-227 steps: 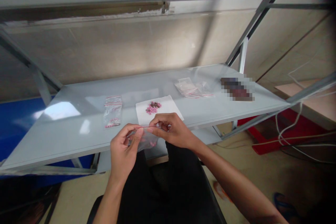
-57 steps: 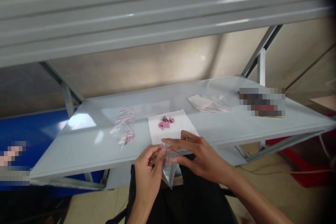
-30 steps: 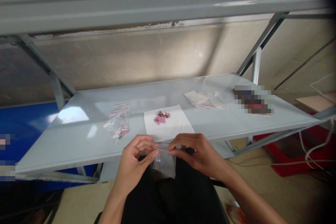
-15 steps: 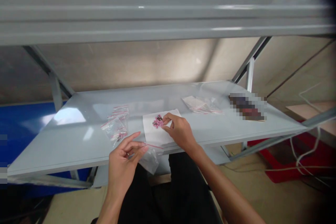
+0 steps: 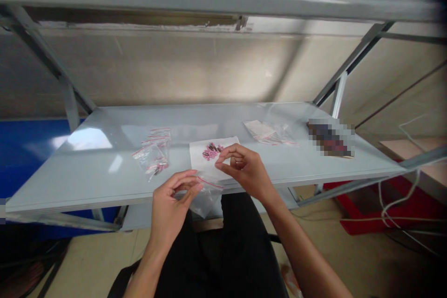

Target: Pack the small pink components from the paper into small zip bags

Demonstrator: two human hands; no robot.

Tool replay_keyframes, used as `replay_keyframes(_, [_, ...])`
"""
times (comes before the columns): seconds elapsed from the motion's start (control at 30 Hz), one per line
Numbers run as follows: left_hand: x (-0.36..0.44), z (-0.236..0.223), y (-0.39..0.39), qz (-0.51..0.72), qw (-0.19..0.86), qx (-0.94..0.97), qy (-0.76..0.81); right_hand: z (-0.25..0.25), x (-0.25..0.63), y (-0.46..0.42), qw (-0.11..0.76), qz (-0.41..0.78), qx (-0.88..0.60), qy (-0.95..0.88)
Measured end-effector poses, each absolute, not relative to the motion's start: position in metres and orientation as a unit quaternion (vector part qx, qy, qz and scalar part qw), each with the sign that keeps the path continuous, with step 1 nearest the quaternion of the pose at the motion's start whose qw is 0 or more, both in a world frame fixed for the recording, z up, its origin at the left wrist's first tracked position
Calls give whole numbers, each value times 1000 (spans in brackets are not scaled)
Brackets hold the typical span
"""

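Clear zip bag (image 5: 206, 206) apparently pinched by left hand (image 5: 172, 200); right hand (image 5: 244, 167) half-curled, grip unclear.

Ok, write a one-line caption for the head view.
Left hand holds a small clear zip bag by its red-striped top while the right hand hovers above pink beads on white paper.

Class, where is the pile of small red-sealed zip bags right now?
In the head view, the pile of small zip bags lies on the grey shelf, left of the white paper sheet and beyond the person's left hand.
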State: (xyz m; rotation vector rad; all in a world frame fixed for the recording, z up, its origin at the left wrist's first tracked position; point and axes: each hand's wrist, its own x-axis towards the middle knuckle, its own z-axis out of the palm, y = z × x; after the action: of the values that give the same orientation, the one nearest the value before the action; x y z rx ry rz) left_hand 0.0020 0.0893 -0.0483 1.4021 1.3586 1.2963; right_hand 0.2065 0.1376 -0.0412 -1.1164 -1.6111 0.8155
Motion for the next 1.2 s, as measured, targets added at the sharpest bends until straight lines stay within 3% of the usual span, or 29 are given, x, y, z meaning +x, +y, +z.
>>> replay_keyframes(0.27, [13, -49, 84, 506, 382, 573, 519, -34, 215, 112, 415, 431, -396, -696])
replay_keyframes(0.43, [10, -54, 86, 524, 374, 562, 519, -43, 221, 144, 491, 285, -485, -665])
replay_keyframes(0.67, [8, -54, 88, 528, 372, 555, 525, -56, 209, 176, 404, 191, -536, -716])
replay_keyframes(0.83, [4, -52, 90, 538, 363, 546, 530, -66, 205, 179, 395, 167, -546, -719])
replay_keyframes(0.93, [2, -53, 92, 544, 364, 541, 528, -61, 207, 173, 438, 203, -516, -707])
replay_keyframes(1.03, [3, -55, 93, 543, 367, 542, 526, -47, 209, 157, 481, 322, -429, -693])
replay_keyframes(1.2, [9, -56, 89, 538, 370, 551, 520, -29, 207, 134, 411, 422, -338, -734])
